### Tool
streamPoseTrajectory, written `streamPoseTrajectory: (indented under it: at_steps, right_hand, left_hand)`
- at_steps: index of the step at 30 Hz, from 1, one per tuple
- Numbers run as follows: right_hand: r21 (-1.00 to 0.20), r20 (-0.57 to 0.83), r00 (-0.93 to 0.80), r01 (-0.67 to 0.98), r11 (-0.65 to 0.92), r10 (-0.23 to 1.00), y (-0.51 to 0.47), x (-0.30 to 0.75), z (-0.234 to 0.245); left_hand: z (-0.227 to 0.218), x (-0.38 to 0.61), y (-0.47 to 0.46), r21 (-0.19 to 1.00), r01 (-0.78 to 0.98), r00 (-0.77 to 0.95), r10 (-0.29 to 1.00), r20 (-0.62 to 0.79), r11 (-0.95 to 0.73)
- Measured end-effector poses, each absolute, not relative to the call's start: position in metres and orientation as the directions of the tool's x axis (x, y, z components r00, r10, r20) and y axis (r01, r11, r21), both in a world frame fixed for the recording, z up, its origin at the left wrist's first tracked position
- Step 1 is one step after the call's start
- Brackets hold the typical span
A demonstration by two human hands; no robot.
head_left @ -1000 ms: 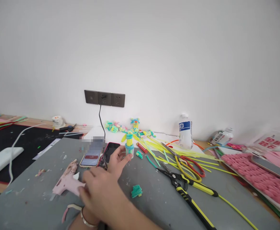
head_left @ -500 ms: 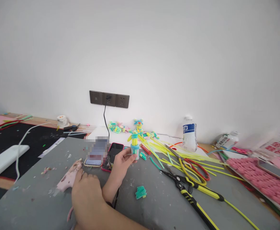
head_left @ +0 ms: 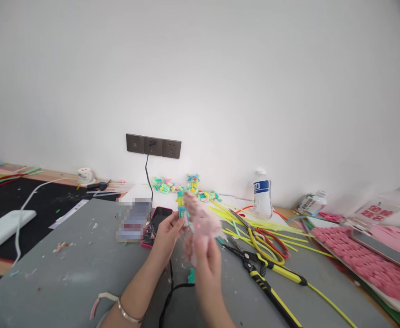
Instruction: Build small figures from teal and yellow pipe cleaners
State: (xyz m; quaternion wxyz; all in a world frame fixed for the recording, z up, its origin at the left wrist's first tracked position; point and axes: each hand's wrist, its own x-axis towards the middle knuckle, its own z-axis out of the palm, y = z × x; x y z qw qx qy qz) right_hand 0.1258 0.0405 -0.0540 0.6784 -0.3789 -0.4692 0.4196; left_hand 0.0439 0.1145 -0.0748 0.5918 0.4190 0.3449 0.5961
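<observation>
My left hand (head_left: 166,237) is closed around a small yellow and turquoise pipe-cleaner figure (head_left: 180,200), held upright with its lower part between thumb and fingers. Gripped in my right hand (head_left: 208,269) is a pink glue gun (head_left: 205,223), blurred by motion, with a small red light on its body. Its stained nozzle end points up and left, close beside the figure; whether they touch I cannot tell. A turquoise fuzzy piece (head_left: 191,276) lies on the grey mat, partly hidden by my right hand.
Black-and-yellow pliers (head_left: 259,269), scissors (head_left: 254,232) and yellow pipe cleaners (head_left: 289,233) lie to the right. A bottle (head_left: 263,196) stands by the wall. Phones (head_left: 134,221) lie left of my hands. A black cord (head_left: 167,300) crosses the mat. Pink woven material (head_left: 360,264) sits far right.
My right hand has lifted the glue gun from the left of the mat and carried it right, beside the figure. My left hand still holds the figure, slightly further left in view.
</observation>
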Motion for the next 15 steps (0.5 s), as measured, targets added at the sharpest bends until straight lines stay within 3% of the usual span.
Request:
streamPoseTrajectory:
  at_steps: [2,5,9,15]
  right_hand:
    - [-0.856,0.263,0.326,-0.356,0.376,0.908,0.041,0.149,-0.068]
    - [-0.847,0.206,0.262,-0.435,0.305,0.943,0.043,0.174,-0.081]
    - [-0.887,0.191,0.109,-0.405,0.219,0.975,0.047,0.19,-0.095]
    - [-0.908,0.178,0.083,-0.369,0.197,0.98,0.045,0.191,-0.098]
  left_hand:
    - [-0.073,0.044,0.114,0.897,-0.441,0.089,0.993,0.083,-0.036]
    - [-0.071,0.044,0.113,0.884,-0.468,0.099,0.993,0.064,-0.011]
    - [-0.071,0.043,0.113,0.869,-0.495,0.058,0.998,0.026,0.007]
    - [-0.071,0.044,0.113,0.893,-0.45,0.071,0.997,0.031,0.005]
